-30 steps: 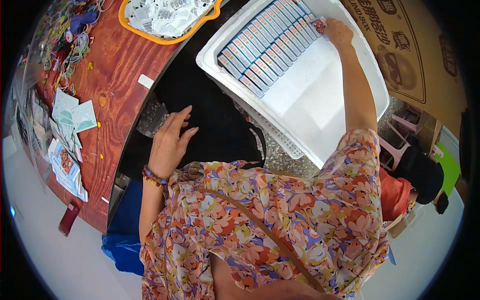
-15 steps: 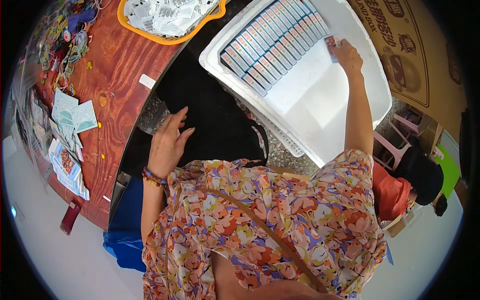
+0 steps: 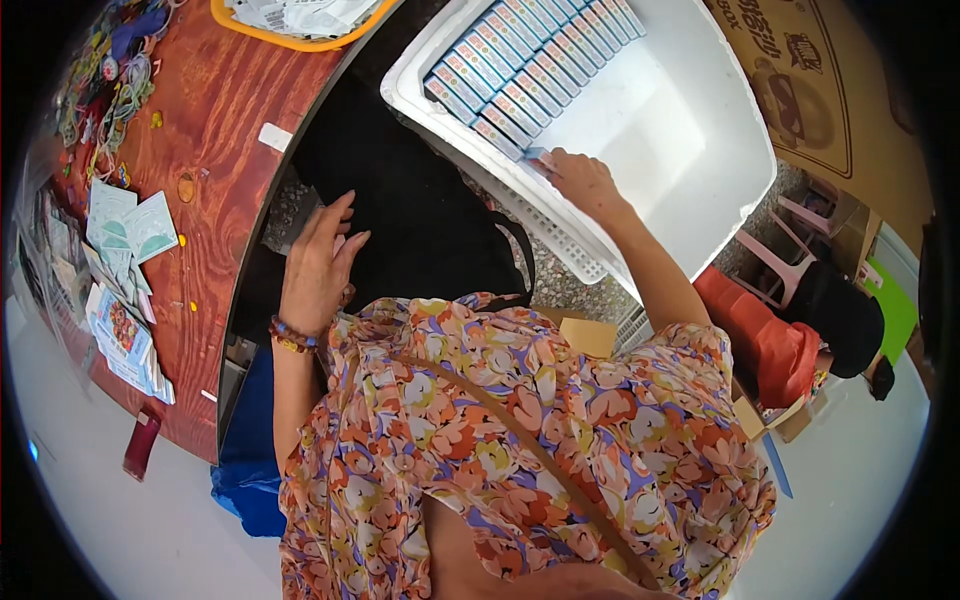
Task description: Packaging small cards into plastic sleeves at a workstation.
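Observation:
Rows of slim blue-and-white boxes (image 3: pixel 520 65) stand packed along the far left part of a white foam tub (image 3: pixel 690 130). Inside the tub's near left side, my right hand (image 3: pixel 588 183) has its fingers closed on a small box (image 3: pixel 538 156), right by the end of the nearest row. Most of that box is hidden by the fingers. My left hand (image 3: pixel 318 262) hovers beside the table edge over black cloth (image 3: pixel 400 190), fingers apart and holding nothing.
On the red wooden table (image 3: pixel 235 110) lie folded leaflets (image 3: pixel 130 225), picture cards (image 3: pixel 125 335) and tangled cords (image 3: pixel 110 90). An orange-rimmed basket (image 3: pixel 310 42) holds small packets. A large cardboard box (image 3: pixel 820 120) stands right of the tub; a pink stool (image 3: pixel 780 255) and another person (image 3: pixel 830 335) are beyond.
My right hand has moved left and nearer with the small box, from the far end of the rows to the near end. The left hand stays almost in place.

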Demonstrator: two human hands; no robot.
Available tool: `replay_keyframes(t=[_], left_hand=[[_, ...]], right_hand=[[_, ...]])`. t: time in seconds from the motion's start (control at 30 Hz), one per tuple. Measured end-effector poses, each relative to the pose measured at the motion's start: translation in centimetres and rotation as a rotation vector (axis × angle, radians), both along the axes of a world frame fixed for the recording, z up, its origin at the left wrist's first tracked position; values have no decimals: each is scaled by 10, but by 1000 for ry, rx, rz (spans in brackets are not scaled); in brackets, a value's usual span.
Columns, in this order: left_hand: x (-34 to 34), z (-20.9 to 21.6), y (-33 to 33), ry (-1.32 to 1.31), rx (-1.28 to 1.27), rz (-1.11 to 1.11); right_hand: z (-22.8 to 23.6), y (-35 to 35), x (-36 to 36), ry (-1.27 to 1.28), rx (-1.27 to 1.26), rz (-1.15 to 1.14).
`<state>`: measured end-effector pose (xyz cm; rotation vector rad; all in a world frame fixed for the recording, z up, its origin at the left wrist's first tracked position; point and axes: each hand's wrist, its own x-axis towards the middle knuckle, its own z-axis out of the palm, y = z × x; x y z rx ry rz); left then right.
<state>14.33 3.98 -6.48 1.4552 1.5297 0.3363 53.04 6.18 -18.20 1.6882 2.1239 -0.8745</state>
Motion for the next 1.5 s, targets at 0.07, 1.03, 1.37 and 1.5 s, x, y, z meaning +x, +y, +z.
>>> replay_keyframes(t=[0.07,1.03,1.37,1.5], left_hand=[[-6,-1,-3,-15,13,25],[0,-9,-7,60,-77,49],[-3,-7,-1,92,-80,3],[22,8,25,90,-7,-87]], right_hand=[[-8,-8,-7,-100,36,22],[-72,225,127,-174,430,-491],[-82,225,131,233,351,-504],[-78,219,131,210,401,-497]])
